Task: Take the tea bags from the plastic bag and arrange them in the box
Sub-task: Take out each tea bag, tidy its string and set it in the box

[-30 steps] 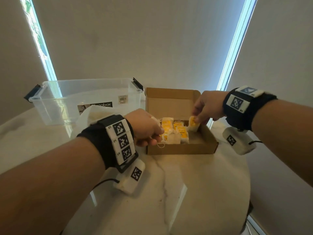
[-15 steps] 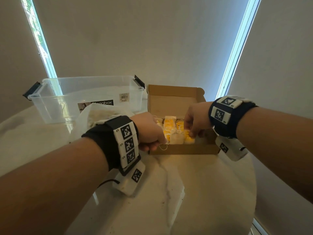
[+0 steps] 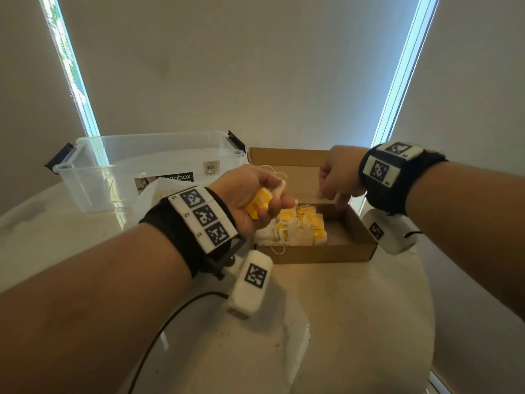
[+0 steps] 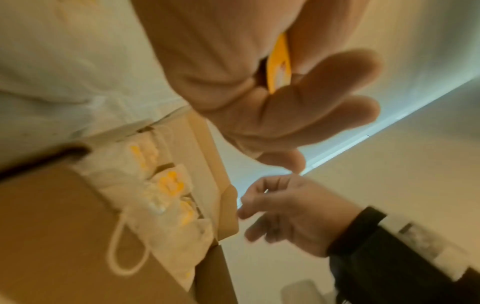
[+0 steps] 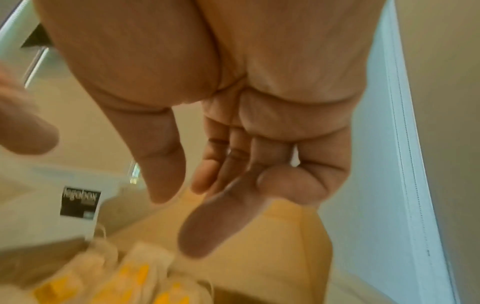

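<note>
We see a round pale desk (image 3: 355, 322) with a marbled, glossy top. On it sit one brown cardboard box (image 3: 321, 254), shallow and rectangular with its lid flap standing up at the back, one clear hard-plastic tub (image 3: 119, 172) with dark clips, and one crumpled white plastic bag (image 3: 150, 191) between tub and left wrist.

Inside the box, a cluster of tea bags (image 3: 298, 226) fills the left and middle part; they are soft white paper pouches with yellow tags and thin strings, too bunched to count. One string loops over the box's front wall.

Our left hand (image 3: 250, 200) hovers over the box's left end, fingers (image 4: 324, 115) curled round a held tea bag (image 3: 257, 204) with a yellow tag, its long axis tilted, running up and away from us. Our right hand (image 3: 338, 177) is above the box's far right part, fingers (image 5: 210, 222) loosely bent, thumb apart; the right wrist view shows nothing in them.
</note>
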